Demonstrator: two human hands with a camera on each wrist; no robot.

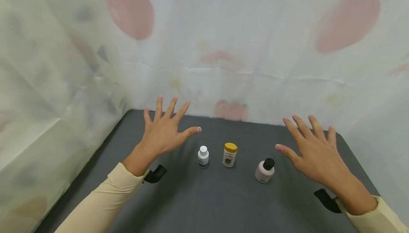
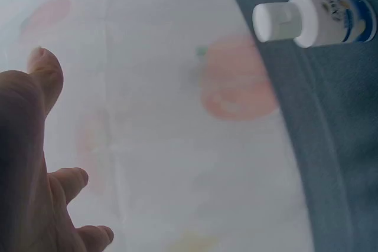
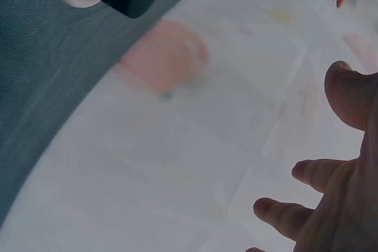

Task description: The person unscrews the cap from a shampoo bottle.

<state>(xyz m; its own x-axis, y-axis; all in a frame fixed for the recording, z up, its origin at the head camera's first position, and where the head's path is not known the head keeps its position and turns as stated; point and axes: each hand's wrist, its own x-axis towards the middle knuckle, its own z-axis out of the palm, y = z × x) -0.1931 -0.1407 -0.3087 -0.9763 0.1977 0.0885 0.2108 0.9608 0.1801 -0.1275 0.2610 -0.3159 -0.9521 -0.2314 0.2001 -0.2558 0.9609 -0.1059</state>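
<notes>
My left hand is held up over the table with its fingers spread, holding nothing. Nearest to it stands a small white bottle with a white cap and a blue-edged label, seen also in the left wrist view. In the middle is a white bottle with a yellow cap. To its right stands a pale pink bottle with a black cap, whose lower end is cut off in the right wrist view. My right hand, spread and bare of any object, hovers to the right of this pink bottle.
The dark grey table has rounded far corners. Behind it hangs a whitish curtain with faded fruit prints, and a similar sheet runs along the left side. A black strap sits at the left wrist, another at the right.
</notes>
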